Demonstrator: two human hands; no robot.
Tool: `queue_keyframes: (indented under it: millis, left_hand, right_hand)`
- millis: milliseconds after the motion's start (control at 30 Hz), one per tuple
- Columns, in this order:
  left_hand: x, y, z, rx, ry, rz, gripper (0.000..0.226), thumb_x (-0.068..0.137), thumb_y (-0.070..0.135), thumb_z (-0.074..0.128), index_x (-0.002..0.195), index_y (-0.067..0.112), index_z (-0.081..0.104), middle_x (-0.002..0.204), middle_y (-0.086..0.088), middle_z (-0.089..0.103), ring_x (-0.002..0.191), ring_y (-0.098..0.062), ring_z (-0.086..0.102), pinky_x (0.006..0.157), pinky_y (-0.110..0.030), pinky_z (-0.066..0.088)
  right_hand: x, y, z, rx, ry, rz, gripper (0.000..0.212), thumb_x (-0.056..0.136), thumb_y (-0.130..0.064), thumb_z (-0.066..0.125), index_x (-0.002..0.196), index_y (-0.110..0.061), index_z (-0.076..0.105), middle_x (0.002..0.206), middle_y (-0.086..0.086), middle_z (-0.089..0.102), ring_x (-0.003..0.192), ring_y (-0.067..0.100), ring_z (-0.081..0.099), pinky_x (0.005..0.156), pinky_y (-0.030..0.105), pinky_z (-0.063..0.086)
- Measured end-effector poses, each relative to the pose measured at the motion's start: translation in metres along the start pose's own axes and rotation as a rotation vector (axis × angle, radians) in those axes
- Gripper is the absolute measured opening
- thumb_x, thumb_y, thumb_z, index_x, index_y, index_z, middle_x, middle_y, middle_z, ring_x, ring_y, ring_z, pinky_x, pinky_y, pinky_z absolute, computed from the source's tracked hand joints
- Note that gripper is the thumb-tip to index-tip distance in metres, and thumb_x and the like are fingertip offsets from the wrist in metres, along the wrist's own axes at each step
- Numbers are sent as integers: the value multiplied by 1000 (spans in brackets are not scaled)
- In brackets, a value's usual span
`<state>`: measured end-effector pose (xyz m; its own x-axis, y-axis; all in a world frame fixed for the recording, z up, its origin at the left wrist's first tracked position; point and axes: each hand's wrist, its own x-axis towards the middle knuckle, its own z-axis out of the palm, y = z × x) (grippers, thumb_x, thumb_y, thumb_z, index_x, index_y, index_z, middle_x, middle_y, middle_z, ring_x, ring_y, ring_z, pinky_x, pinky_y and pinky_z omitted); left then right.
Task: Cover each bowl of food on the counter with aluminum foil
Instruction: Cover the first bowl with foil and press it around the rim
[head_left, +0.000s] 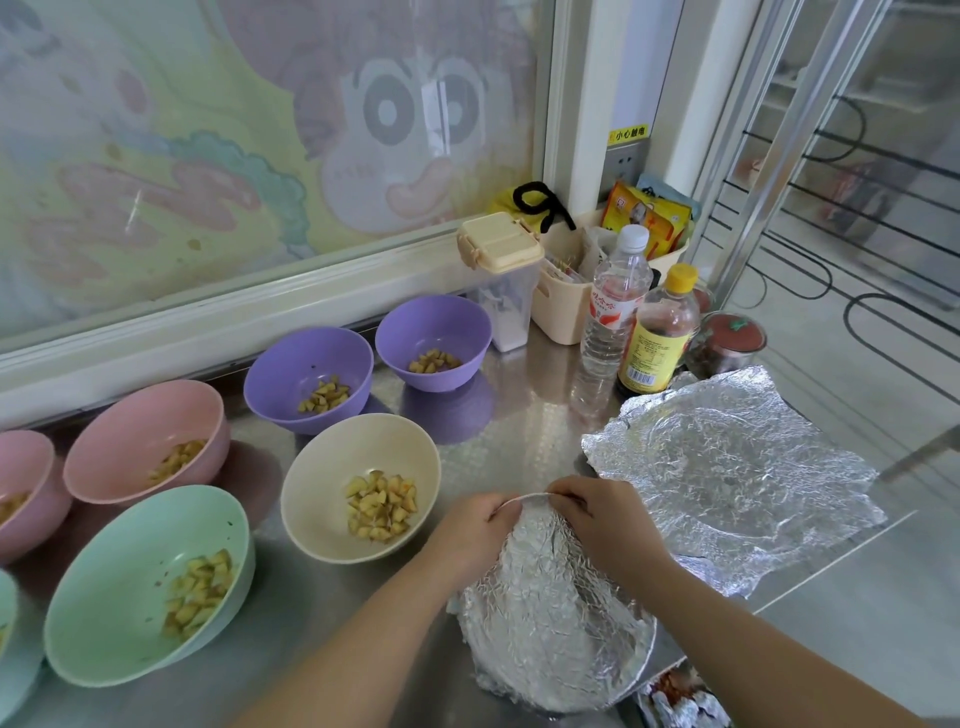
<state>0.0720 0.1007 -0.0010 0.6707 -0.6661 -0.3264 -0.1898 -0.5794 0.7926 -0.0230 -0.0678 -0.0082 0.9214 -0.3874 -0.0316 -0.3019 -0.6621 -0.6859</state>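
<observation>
Aluminum foil (550, 613), draped over the bowl at the counter's (519, 441) near edge, is pinched at the far rim by left hand (475, 527) and right hand (605, 519); tugging hard might tear it.

Can't see anything under foil (556, 618), fingertips of left hand (467, 525) and right hand (608, 519) tucked at its far rim, rest of leftmost pink bowl (26, 493) and leftmost green bowl (6, 608) past left edge, packet (680, 696) past bottom edge, nor read bottle label (649, 358).
</observation>
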Motion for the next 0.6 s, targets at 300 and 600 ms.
queue_keyframes:
  millis: [300,600]
  left_hand:
    - [1,1,-6,-90,-87,70,26,105,28,46,120,31,68,112,12,72,107,-5,65,100,-33,50]
    - [10,11,-10,22,-108,50,28,105,33,47,128,31,64,120,9,69,111,-7,62,97,-24,47]
  right_hand:
    - [-1,-1,1,-11,15,-3,13,97,-25,65,95,-24,78,61,-17,60,59,6,56,58,18,40]
    - [-12,-8,4,21,107,99,13,98,-23,63,95,-24,76,65,-15,63,62,4,58,57,22,43]
